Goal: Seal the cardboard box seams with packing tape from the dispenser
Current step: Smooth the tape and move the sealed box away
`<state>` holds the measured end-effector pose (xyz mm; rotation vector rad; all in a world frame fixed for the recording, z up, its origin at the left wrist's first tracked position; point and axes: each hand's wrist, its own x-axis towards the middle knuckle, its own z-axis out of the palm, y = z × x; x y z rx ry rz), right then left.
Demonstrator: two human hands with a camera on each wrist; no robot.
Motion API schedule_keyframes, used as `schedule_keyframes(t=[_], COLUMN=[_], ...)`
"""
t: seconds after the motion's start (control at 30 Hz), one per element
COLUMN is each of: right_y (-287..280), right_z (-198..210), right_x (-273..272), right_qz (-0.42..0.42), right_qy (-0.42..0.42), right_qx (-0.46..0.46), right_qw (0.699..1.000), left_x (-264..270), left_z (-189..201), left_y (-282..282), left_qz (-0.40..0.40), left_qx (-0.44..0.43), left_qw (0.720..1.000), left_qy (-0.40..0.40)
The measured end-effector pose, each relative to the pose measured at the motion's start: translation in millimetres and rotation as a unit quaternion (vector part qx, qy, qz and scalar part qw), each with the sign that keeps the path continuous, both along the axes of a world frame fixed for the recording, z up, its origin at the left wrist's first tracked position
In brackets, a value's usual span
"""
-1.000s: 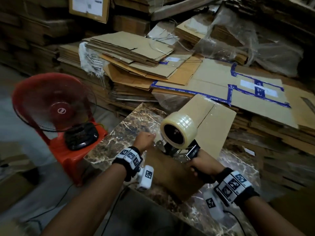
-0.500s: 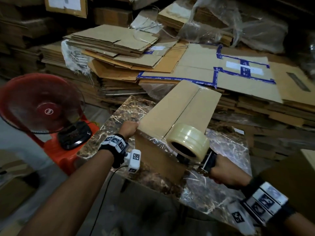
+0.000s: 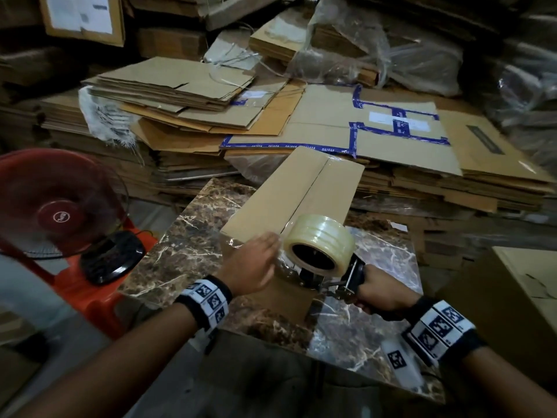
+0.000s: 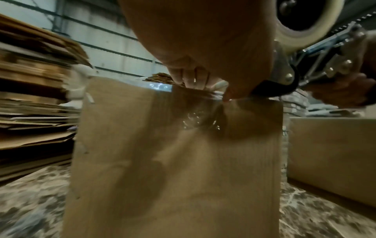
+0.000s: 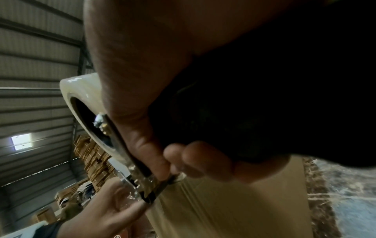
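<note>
Head view: left hand [image 3: 256, 267] flat on box's [image 3: 301, 188] near edge, beside dispenser [image 3: 331, 273].

Left hand [image 3: 252, 263] moved from box [image 3: 297, 194] corner to tape end (near edge); dispenser [image 3: 324, 260] pulled back.

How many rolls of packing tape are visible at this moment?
1. The clear tape roll sits on the dispenser gripped by the right hand, at the near end of the cardboard box. Others may be hidden in the clutter.
</note>
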<state>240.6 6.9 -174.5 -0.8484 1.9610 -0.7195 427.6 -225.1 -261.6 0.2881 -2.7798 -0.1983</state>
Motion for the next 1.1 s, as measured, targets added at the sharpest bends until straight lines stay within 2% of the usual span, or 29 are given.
schedule_keyframes(t=[0.07,0.13,0.37,0.5,0.63,0.8,0.93,1.1], right_y=[0.0,1.2,33.3,53.6,54.9,57.8,67.9,87.1], right_z=[-0.3,-1.7,-7.9,-21.3,-32.5,-34.3,-32.3,-39.5], right_x=[0.2,0.6,-10.1,-14.1,-14.7,-15.9,-13.9,-16.2], right_qz=[0.001,0.005,0.031,0.027,0.021,0.02,0.019,0.017], right_qy=[0.002,0.001,0.011,0.034,0.052,0.062,0.063,0.086], right_qx=[0.003,-0.002,-0.058,-0.065,-0.079,-0.09,-0.117,-0.099], right_qw=[1.0,1.0,0.998,0.997,0.995,0.994,0.991,0.991], left_x=[-10.5,-15.7,-15.7,-18.5,-32.5,-55.7,-53.8,-54.1], left_z=[-6.2,-7.7,-12.4,-15.8,-13.0,-11.5,-15.6,-18.9], left_y=[4.1,4.8,3.1,8.1,25.9,30.4,25.6,24.1], left_qz=[-0.03,-0.021,-0.03,-0.008,-0.033,-0.045,-0.059,-0.061], left_qx=[0.008,0.008,-0.046,-0.044,-0.108,-0.07,-0.074,-0.081], left_qw=[0.999,0.999,0.998,0.999,0.991,0.993,0.992,0.991], left_qy=[-0.034,-0.038,0.007,-0.031,-0.069,-0.079,-0.088,-0.09])
